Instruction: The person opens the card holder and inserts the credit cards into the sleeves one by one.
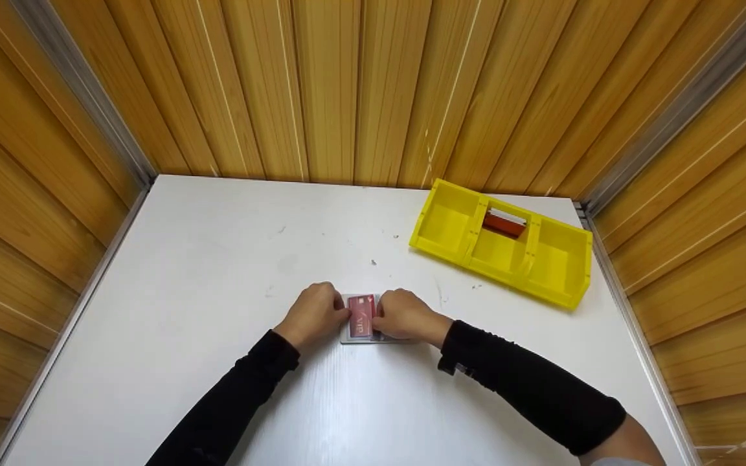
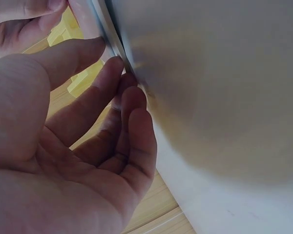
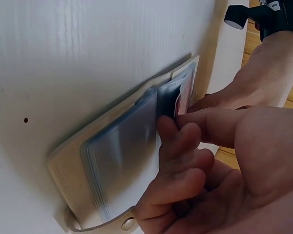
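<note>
A pale card holder with a stack of clear plastic sleeves lies spread on the white table. On its left side in the head view is a red card marked VIP. My left hand pinches the holder's left edge between thumb and forefinger, its other fingers loosely curled. From the other side my right hand pinches the card's right edge at the sleeve, thumb and forefinger together. A strap with a metal snap lies below the sleeves in the right wrist view, partly behind my right fingers.
A yellow three-part tray stands at the back right of the white table. Its middle compartment holds red and white cards. Wood-patterned walls close off the back and both sides.
</note>
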Available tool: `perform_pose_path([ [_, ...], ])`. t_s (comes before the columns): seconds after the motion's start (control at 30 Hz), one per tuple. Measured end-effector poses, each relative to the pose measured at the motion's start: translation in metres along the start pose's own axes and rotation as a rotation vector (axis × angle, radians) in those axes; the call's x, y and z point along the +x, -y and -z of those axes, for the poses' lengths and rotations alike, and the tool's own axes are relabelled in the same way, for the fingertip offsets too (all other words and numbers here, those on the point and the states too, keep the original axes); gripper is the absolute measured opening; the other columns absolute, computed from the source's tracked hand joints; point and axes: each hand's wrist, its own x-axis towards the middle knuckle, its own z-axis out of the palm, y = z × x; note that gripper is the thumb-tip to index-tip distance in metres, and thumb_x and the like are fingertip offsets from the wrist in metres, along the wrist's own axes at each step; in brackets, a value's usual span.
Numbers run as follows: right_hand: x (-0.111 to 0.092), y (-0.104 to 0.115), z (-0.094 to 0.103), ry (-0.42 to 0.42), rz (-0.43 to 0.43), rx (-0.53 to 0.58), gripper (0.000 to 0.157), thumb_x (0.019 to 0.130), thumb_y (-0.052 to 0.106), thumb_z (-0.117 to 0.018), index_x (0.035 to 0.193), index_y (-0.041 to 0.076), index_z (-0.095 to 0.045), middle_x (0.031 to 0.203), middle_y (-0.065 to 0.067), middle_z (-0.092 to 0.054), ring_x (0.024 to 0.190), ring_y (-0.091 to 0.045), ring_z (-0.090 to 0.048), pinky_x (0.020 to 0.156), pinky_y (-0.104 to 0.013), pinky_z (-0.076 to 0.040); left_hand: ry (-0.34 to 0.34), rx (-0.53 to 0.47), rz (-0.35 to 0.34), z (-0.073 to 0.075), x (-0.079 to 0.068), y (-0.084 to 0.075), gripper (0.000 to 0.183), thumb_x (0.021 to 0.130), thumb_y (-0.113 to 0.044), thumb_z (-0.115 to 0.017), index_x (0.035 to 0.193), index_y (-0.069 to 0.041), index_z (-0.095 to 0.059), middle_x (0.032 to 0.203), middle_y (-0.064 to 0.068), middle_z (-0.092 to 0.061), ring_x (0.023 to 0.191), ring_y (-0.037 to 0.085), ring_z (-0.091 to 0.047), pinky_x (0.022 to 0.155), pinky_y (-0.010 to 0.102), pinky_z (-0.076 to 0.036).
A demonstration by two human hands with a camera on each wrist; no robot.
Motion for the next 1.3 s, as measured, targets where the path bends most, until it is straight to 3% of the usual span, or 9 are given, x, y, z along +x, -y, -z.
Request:
perform_pose_path([
  [0.53, 0.0029, 0.0005, 0.0016, 0.008, -0.026, 0.029, 0.038, 0.096, 0.027, -0.082, 0.063, 0.016, -0.066, 0.061, 0.004, -0.054, 0.071, -0.018, -0.052, 0.064, -0.033, -0.039, 0.006, -0.007, -0.016, -0.0002, 0.0023, 0.0025, 0.026, 0.095, -0.015, -0.081, 0.070, -0.010, -0.076, 0.072, -0.001, -0.067, 0.071, 0.015, -0.055, 0.067, 0.033, -0.048],
  [0.83, 0.0027, -0.0011, 0.0011, -0.024, 0.029, 0.008, 0.027, 0.091, 0.021, -0.079, 0.065, 0.014, -0.076, 0.057, 0.009, -0.054, 0.069, -0.016, -0.052, 0.064, -0.031, -0.038, 0.002, 0.003, -0.022, -0.0019, 0.0013, 0.0046, 0.020, 0.097, -0.016, -0.082, 0.081, -0.005, -0.079, 0.082, 0.003, -0.070, 0.079, 0.016, -0.057, 0.075, 0.036, -0.052],
  [1.3, 0.0018, -0.0002, -0.0007, -0.021, 0.021, 0.015, 0.032, 0.093, 0.023, -0.078, 0.063, 0.015, -0.072, 0.058, 0.008, -0.056, 0.067, -0.017, -0.053, 0.063, -0.032, -0.039, -0.004, 0.002, -0.016, -0.0028, 0.0002, 0.0040, 0.019, 0.096, -0.017, -0.083, 0.082, -0.005, -0.078, 0.083, 0.004, -0.070, 0.080, 0.017, -0.058, 0.077, 0.038, -0.053],
])
